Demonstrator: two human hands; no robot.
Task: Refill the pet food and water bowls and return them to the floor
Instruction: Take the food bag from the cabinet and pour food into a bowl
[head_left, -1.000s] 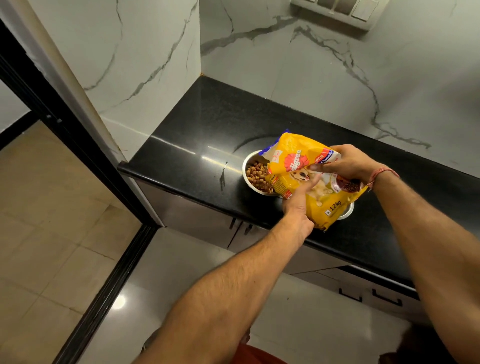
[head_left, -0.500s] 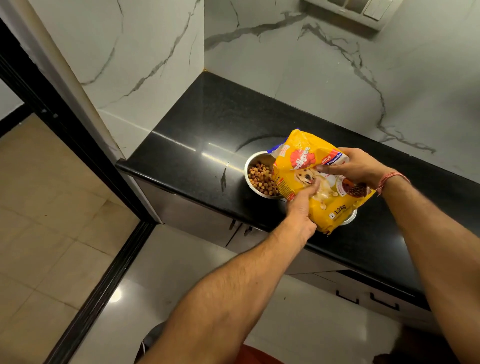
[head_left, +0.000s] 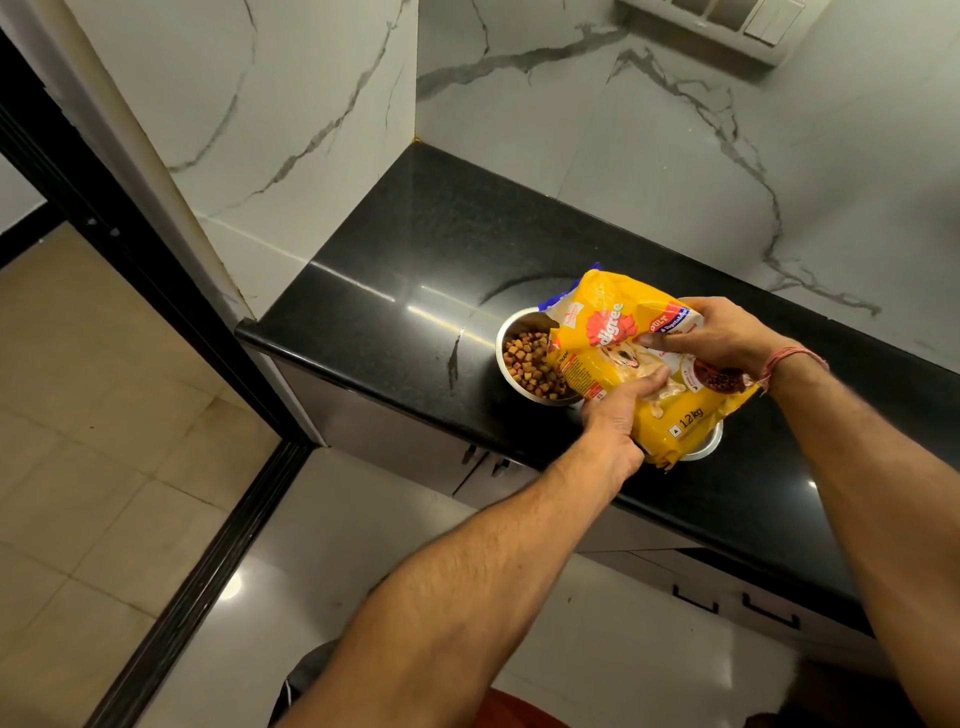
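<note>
At the front edge of the black countertop (head_left: 395, 270), both hands hold the yellow pet food bag (head_left: 623, 358). The left hand (head_left: 615, 415) grips the near side of the bag, thumb laid across its printed face and fingers curled underneath. The right hand (head_left: 711, 338) grips the far upper side, fingers wrapped over the top of the bag and thumb pressed onto the front panel; a red thread band (head_left: 789, 358) encircles that wrist. The bag is tilted on its side, its opened end pointing left and down over the steel food bowl (head_left: 506, 358). This bowl stands on the countertop near the front edge and contains brown kibble (head_left: 530, 364); the bag covers its right-hand portion. A second steel bowl (head_left: 709, 447) sits just to the right of the first, almost wholly hidden beneath the bag, with only a section of rim exposed; its contents cannot be determined. The countertop occupies a corner formed by two white marble-patterned walls (head_left: 597, 130). A switch plate (head_left: 727, 21) is mounted on the rear wall at the top of the view. Cabinet fronts with dark handles (head_left: 696, 603) lie below the countertop. A black door frame (head_left: 171, 322) runs diagonally at left, separating beige floor tiles (head_left: 93, 441) from the glossy pale floor (head_left: 337, 545) under the person.
</note>
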